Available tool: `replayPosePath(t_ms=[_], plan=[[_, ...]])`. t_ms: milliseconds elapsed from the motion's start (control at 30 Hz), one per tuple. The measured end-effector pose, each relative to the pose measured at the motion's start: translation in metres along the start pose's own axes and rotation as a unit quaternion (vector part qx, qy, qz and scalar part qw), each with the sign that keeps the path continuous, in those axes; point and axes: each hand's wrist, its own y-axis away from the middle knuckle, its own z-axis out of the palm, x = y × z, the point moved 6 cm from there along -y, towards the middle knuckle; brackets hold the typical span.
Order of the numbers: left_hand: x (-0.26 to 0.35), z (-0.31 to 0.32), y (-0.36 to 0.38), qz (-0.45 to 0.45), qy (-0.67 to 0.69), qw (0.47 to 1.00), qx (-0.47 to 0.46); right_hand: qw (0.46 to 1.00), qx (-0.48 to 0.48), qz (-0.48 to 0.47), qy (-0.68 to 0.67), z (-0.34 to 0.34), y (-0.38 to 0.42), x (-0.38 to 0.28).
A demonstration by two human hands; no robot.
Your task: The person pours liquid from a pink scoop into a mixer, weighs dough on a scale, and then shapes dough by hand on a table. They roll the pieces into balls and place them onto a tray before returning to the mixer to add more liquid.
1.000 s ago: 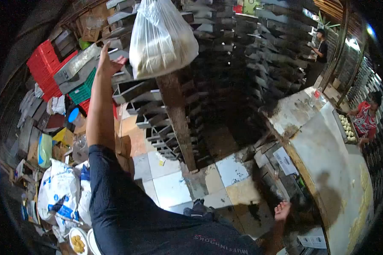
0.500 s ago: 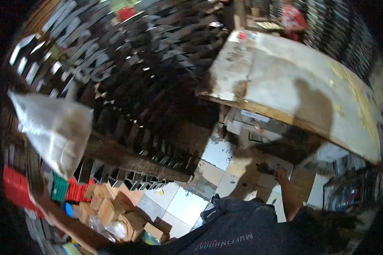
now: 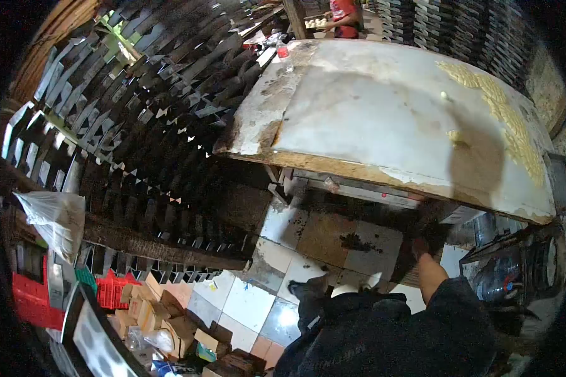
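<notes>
My right hand (image 3: pixel 419 247) hangs low at my right side, over the shadowed floor below the worktable's front edge; its fingers are too dark to make out. My left hand is out of view. At the lower left, a flat metal tray (image 3: pixel 104 339) stands tilted, with no hand visible on it. Above it, a white plastic bag (image 3: pixel 60 217) hangs at the tray rack's left end. The pale worktable (image 3: pixel 358 107) carries rows of yellowish dough pieces (image 3: pixel 516 125) at its right side, and a small dough lump (image 3: pixel 456 136) lies apart from them.
A tall rack of dark metal trays (image 3: pixel 144 113) fills the left. Cardboard boxes (image 3: pixel 151 311) and red crates (image 3: pixel 114 289) sit on the floor at lower left. Clear bottles (image 3: pixel 500 279) stand at lower right. A person in red (image 3: pixel 344 16) is behind the table.
My view has turned, so the worktable appears farther left with more dough showing. My left arm has left the view, the plastic bag looks smaller, and the tilted tray has appeared at lower left.
</notes>
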Motion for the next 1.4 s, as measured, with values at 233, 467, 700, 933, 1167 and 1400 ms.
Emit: replayPosePath(t_ms=[233, 467, 700, 933, 1167, 1400], plan=[[0.042, 0.038, 0.220, -0.045, -0.002, 0.992, 0.118, 0.885, -0.221, -0.018, -0.410, 0.005, 0.018, -0.094], [0.011, 0.167, 0.310, -0.126, 0.033, 0.986, 0.105, 0.614, -0.417, -0.211, -0.636, 0.069, 0.038, -0.269], [-0.114, 0.404, 0.318, -0.285, 0.382, 0.878, -0.040, 0.744, -0.212, -0.548, -0.318, -0.282, 0.155, -0.230], [-0.149, 0.660, 0.293, -0.322, 0.376, 0.850, -0.180, 0.727, -0.124, -0.292, -0.608, -0.414, 0.016, 0.006], [-0.204, 0.758, 0.317, -0.391, 0.347, 0.841, -0.141, 0.635, 0.323, 0.165, -0.682, -0.392, 0.068, 0.305], [-0.292, 0.781, 0.314, -0.171, -0.116, 0.906, -0.369, 0.358, 0.342, 0.437, -0.751, -0.266, 0.148, 0.407]])
